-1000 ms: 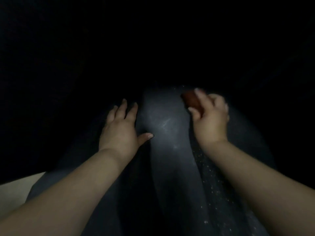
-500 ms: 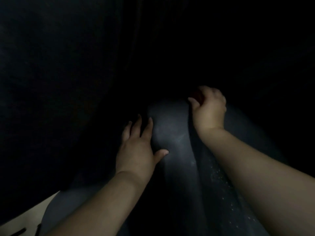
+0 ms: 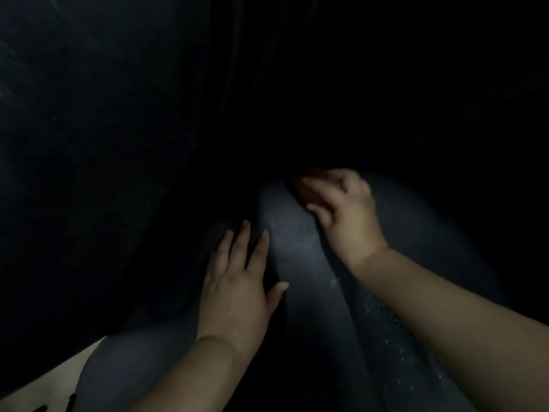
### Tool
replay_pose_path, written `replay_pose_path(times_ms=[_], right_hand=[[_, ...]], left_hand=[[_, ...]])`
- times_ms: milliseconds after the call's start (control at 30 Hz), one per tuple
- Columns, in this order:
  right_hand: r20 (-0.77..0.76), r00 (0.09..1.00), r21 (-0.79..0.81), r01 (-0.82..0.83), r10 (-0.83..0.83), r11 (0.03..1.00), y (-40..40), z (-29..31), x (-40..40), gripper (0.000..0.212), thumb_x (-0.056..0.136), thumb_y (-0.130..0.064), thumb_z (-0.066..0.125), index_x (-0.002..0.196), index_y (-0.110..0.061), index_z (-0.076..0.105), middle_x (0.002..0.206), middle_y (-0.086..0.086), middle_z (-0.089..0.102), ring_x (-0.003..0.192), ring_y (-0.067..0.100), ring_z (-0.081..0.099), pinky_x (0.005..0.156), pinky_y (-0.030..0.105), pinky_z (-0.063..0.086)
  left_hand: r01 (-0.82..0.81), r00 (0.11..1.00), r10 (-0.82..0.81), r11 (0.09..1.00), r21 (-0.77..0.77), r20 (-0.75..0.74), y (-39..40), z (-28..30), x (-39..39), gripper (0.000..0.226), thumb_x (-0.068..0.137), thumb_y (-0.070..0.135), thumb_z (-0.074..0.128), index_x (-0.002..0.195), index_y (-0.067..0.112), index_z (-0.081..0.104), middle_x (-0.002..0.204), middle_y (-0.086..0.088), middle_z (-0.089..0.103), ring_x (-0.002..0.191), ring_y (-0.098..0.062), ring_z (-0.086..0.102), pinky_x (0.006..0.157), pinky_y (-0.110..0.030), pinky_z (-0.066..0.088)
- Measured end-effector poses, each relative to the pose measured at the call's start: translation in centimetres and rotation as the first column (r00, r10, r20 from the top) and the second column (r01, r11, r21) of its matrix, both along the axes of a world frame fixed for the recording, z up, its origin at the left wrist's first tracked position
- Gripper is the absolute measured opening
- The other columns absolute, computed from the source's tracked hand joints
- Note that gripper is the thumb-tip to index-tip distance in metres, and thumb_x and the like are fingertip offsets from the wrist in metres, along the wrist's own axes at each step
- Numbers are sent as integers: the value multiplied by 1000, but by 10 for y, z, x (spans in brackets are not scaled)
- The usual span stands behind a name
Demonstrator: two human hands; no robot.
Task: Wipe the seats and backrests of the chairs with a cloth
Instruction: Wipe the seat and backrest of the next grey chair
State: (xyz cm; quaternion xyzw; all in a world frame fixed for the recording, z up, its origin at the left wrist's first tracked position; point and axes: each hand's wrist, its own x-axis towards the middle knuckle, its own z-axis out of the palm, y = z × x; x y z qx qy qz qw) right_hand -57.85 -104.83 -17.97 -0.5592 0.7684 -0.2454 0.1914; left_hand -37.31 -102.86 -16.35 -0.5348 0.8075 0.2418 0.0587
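Hands at the chair [image 3: 291, 263]: since 1 s ago our right hand [image 3: 341, 209], pinching the reddish cloth [image 3: 306, 190], has carried it left across the far edge of the dark surface; wiping continues. Left hand [image 3: 237, 281] rests flat, fingers spread. Darkness hides whether this is seat or backrest.

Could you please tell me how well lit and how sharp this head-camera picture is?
Head view: very dim; the upper half is almost black. Only the hands and the grey chair surface catch light. The right hand and its reddish cloth look soft; the left hand lies flat.
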Motion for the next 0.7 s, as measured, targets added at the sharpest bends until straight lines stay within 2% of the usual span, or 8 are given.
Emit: replay_pose_path(times_ms=[100,267,300,433,500,567,600,700], right_hand=[[-36,988,19,-150,150,989,21,7,-16,39,83,-19,75,121,-26,69,119,14,55,106,36,50,94,47,43],[19,948,13,319,-319,948,45,-2,-30,46,85,-13,72,127,-29,65,124,10,48,115,30,44,105,41,38],[38,951,11,306,-306,952,55,-1,-16,47,83,-11,73,126,-29,66,123,10,49,113,30,45,104,39,39],[13,999,42,-51,50,998,91,11,-22,42,82,-16,76,121,-30,69,120,11,54,107,32,50,96,39,41],[-13,996,49,87,-86,995,96,7,-57,42,84,-17,73,123,-30,67,123,10,51,112,32,48,102,36,39],[23,927,53,373,-374,926,103,4,-77,43,86,-13,71,125,-30,65,127,8,47,118,31,46,108,36,36],[45,897,65,437,-440,897,110,6,-75,45,86,-11,71,126,-29,65,128,7,46,119,29,45,109,32,35],[129,952,76,271,-279,960,143,14,-49,46,82,-10,75,123,-28,67,125,4,48,115,24,45,105,26,36]], left_hand=[[13,1000,-13,1000,-4,10,0,1,-8,78,87,61,49,152,34,15,161,5,-2,146,-19,-6,119,-41,13],[41,999,-41,999,-17,11,-8,0,-33,69,92,55,44,152,32,18,162,3,2,146,-20,-2,118,-43,9],[44,999,-44,999,-16,12,-10,0,-40,67,94,52,43,152,32,18,162,3,1,147,-20,-2,118,-43,7],[68,998,-68,998,-15,-4,-16,-2,-57,58,98,42,39,152,31,21,162,3,2,147,-21,-1,118,-44,6],[88,996,-88,996,-32,1,-19,-1,-61,56,99,41,39,151,31,23,162,2,4,146,-21,1,118,-43,7],[107,994,-106,993,-47,14,-19,0,-66,55,99,40,38,151,30,25,162,1,5,146,-22,2,117,-43,6],[113,993,-112,992,-48,19,-19,1,-68,54,99,40,38,151,30,25,162,1,5,146,-22,2,118,-43,7],[130,991,-128,991,-34,34,-16,1,-79,55,99,40,38,151,30,23,162,1,5,146,-23,2,118,-43,7]])
